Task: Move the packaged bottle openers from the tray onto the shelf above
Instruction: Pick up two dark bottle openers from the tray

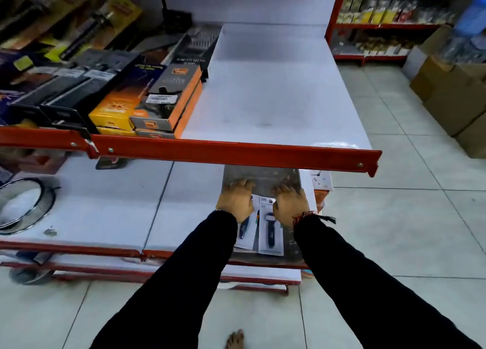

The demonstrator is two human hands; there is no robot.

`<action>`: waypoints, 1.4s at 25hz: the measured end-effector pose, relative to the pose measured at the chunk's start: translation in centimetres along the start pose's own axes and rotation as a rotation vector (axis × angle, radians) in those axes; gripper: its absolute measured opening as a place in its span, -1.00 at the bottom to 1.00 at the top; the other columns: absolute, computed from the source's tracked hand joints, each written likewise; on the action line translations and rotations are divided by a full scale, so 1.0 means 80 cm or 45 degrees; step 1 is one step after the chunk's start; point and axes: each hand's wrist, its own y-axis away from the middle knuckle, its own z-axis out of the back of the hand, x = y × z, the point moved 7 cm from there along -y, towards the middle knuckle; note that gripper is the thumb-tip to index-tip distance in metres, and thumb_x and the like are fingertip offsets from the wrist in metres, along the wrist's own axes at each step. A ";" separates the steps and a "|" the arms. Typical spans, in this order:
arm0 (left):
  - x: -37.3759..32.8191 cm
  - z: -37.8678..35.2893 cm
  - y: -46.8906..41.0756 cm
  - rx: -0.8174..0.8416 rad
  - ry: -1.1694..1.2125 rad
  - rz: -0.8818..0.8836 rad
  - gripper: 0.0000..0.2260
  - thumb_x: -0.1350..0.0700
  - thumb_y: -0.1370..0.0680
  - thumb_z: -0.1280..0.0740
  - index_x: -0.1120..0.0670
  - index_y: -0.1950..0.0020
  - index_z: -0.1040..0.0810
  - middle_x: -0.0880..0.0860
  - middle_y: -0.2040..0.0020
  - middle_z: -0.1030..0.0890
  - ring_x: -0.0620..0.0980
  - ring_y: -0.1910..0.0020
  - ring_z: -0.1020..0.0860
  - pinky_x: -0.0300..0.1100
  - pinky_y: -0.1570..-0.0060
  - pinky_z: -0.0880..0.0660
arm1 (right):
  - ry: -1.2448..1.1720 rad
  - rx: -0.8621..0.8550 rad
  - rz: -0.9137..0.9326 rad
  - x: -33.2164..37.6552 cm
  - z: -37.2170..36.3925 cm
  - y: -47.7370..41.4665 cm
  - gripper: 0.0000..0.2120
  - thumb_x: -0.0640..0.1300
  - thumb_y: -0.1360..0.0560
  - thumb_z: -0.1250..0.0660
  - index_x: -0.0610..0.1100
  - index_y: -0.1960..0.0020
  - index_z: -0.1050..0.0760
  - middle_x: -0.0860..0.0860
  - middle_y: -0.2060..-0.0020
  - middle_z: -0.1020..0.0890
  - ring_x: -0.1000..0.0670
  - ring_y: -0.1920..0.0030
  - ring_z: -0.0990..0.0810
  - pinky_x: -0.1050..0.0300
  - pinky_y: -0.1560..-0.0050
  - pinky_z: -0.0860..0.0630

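Note:
A grey metal tray [263, 176] lies on the lower white shelf, partly under the red lip of the shelf above [263, 85]. Packaged bottle openers [271, 230] on white cards lie in the tray, a dark-handled one on the right and a blue-handled one [243, 230] on the left. My left hand [235, 200] rests palm down on the left packages. My right hand [290, 204] rests on the right packages, a red thread at the wrist. Both hands have their fingers curled down over the cards; the grip itself is hidden.
The upper shelf holds boxed kitchen tools [163, 104] on its left half; its right half is bare white board. A round steel sieve [23, 206] lies at the lower shelf's left. Cardboard boxes [452, 98] stand on the tiled floor at right. My bare foot [234, 339] shows below.

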 end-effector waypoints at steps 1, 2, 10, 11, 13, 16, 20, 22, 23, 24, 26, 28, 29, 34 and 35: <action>0.002 -0.012 -0.011 0.109 -0.013 0.021 -0.50 0.11 -0.54 -0.28 0.08 -0.49 -0.34 0.09 -0.48 -0.38 0.13 -0.43 -0.40 -0.01 -0.42 -0.37 | 0.027 0.037 -0.002 0.000 -0.004 -0.007 -0.52 -0.12 -0.43 -0.25 -0.13 -0.34 -0.41 -0.12 -0.32 -0.50 -0.17 -0.31 -0.46 -0.08 -0.30 -0.27; 0.001 -0.022 -0.019 0.189 -0.018 0.031 -0.47 0.09 -0.55 -0.30 0.09 -0.51 -0.31 0.10 -0.51 -0.35 0.14 -0.46 -0.36 0.02 -0.44 -0.34 | 0.042 0.051 -0.002 0.000 -0.009 -0.015 -0.52 -0.12 -0.43 -0.25 -0.13 -0.35 -0.41 -0.12 -0.33 -0.50 -0.17 -0.32 -0.45 -0.09 -0.32 -0.25; 0.010 -0.059 -0.041 0.289 -0.163 -0.030 -0.62 0.12 -0.53 -0.30 0.12 -0.35 -0.48 0.11 -0.35 -0.48 0.16 -0.34 -0.48 0.05 -0.38 -0.36 | 0.052 0.129 -0.016 -0.004 -0.047 -0.032 -0.58 -0.07 -0.39 -0.29 -0.09 -0.25 -0.51 -0.07 -0.25 -0.52 -0.16 -0.25 -0.50 -0.15 -0.31 -0.19; 0.009 -0.055 -0.040 0.255 -0.167 -0.036 -0.64 0.14 -0.53 -0.29 0.11 -0.33 -0.52 0.11 -0.33 -0.50 0.15 -0.31 -0.50 0.05 -0.37 -0.37 | 0.051 0.117 -0.017 -0.004 -0.045 -0.031 -0.60 -0.07 -0.40 -0.28 -0.08 -0.22 -0.53 -0.07 -0.24 -0.54 -0.15 -0.24 -0.51 -0.14 -0.30 -0.21; 0.009 -0.047 -0.036 0.222 -0.159 -0.041 -0.68 0.15 -0.53 -0.29 0.08 -0.28 -0.58 0.09 -0.30 -0.52 0.15 -0.26 -0.52 0.03 -0.33 -0.43 | 0.024 0.076 -0.022 -0.004 -0.036 -0.030 -0.63 -0.09 -0.42 -0.25 -0.08 -0.20 -0.54 -0.06 -0.23 -0.55 -0.16 -0.22 -0.53 -0.11 -0.26 -0.28; 0.014 -0.041 -0.025 0.268 -0.113 0.012 -0.72 0.10 -0.54 -0.33 0.08 -0.24 -0.61 0.09 -0.32 -0.50 0.17 -0.22 -0.55 0.00 -0.27 -0.50 | -0.187 0.073 -0.039 -0.004 -0.013 -0.025 -0.63 -0.15 -0.46 -0.21 -0.12 -0.26 -0.46 -0.10 -0.24 -0.53 -0.19 -0.12 -0.59 -0.06 -0.15 -0.49; 0.011 -0.043 -0.017 0.346 -0.161 -0.034 -0.53 0.05 -0.55 -0.35 0.13 -0.44 -0.41 0.12 -0.43 -0.43 0.18 -0.36 -0.46 0.03 -0.37 -0.42 | -0.274 0.090 0.003 0.000 0.010 -0.019 -0.68 -0.18 -0.49 -0.18 -0.15 -0.23 -0.45 -0.11 -0.23 -0.50 -0.19 -0.06 -0.63 -0.01 -0.03 -0.58; 0.011 -0.047 -0.018 0.345 -0.183 -0.037 -0.54 0.06 -0.56 -0.33 0.13 -0.45 -0.41 0.12 -0.42 -0.45 0.17 -0.36 -0.47 0.02 -0.36 -0.43 | -0.250 0.097 0.006 0.001 0.010 -0.019 -0.67 -0.19 -0.51 -0.18 -0.16 -0.25 -0.46 -0.12 -0.25 -0.50 -0.18 -0.10 -0.61 -0.01 -0.07 -0.58; 0.011 -0.049 -0.018 0.338 -0.190 -0.030 -0.56 0.07 -0.56 -0.32 0.14 -0.43 -0.43 0.13 -0.41 -0.47 0.17 -0.35 -0.48 0.02 -0.35 -0.44 | -0.241 0.107 -0.001 0.002 0.008 -0.020 -0.67 -0.20 -0.51 -0.17 -0.16 -0.26 -0.46 -0.12 -0.26 -0.49 -0.19 -0.11 -0.61 -0.01 -0.08 -0.58; 0.011 -0.052 -0.017 0.339 -0.192 -0.018 -0.58 0.08 -0.56 -0.32 0.14 -0.41 -0.45 0.13 -0.39 -0.48 0.18 -0.34 -0.49 0.02 -0.34 -0.45 | -0.232 0.118 -0.012 0.002 0.005 -0.021 -0.66 -0.21 -0.51 -0.18 -0.17 -0.26 -0.46 -0.12 -0.26 -0.49 -0.20 -0.12 -0.61 -0.02 -0.08 -0.58; 0.011 -0.053 -0.016 0.339 -0.169 0.003 -0.60 0.09 -0.56 -0.32 0.17 -0.37 -0.46 0.15 -0.37 -0.47 0.19 -0.32 -0.49 0.02 -0.32 -0.44 | -0.230 0.110 -0.030 0.001 0.005 -0.022 -0.68 -0.21 -0.51 -0.18 -0.17 -0.25 -0.48 -0.13 -0.24 -0.52 -0.20 -0.11 -0.61 -0.01 -0.07 -0.58; 0.011 -0.046 -0.017 0.334 -0.148 0.030 -0.61 0.12 -0.54 -0.34 0.18 -0.35 -0.46 0.16 -0.39 -0.42 0.20 -0.32 -0.48 0.04 -0.33 -0.44 | -0.250 0.074 -0.042 0.001 0.007 -0.021 -0.71 -0.20 -0.51 -0.19 -0.15 -0.20 -0.50 -0.13 -0.18 -0.56 -0.19 -0.06 -0.63 0.03 -0.03 -0.57; 0.009 -0.040 -0.018 0.318 -0.139 0.041 -0.62 0.15 -0.54 -0.34 0.19 -0.34 -0.47 0.16 -0.40 -0.40 0.21 -0.31 -0.48 0.05 -0.33 -0.45 | -0.258 0.048 -0.044 0.000 0.010 -0.019 -0.73 -0.19 -0.51 -0.19 -0.14 -0.17 -0.52 -0.13 -0.15 -0.59 -0.19 -0.04 -0.63 0.05 0.00 -0.55; 0.002 0.010 -0.005 0.179 0.074 0.059 -0.68 0.22 -0.56 -0.27 0.14 -0.32 -0.51 0.17 -0.35 -0.50 0.21 -0.25 -0.54 0.00 -0.24 -0.51 | -0.294 -0.017 0.051 0.011 0.041 0.004 -0.73 -0.23 -0.48 -0.19 -0.14 -0.15 -0.50 -0.17 -0.11 -0.63 -0.21 -0.01 -0.64 0.05 0.01 -0.57; 0.001 0.018 0.001 0.174 0.132 0.065 -0.70 0.22 -0.57 -0.25 0.14 -0.30 -0.51 0.19 -0.29 -0.56 0.21 -0.23 -0.55 0.00 -0.23 -0.52 | -0.286 -0.011 0.085 0.015 0.046 0.011 -0.72 -0.26 -0.47 -0.19 -0.16 -0.16 -0.48 -0.19 -0.09 -0.63 -0.22 -0.01 -0.64 0.04 0.01 -0.58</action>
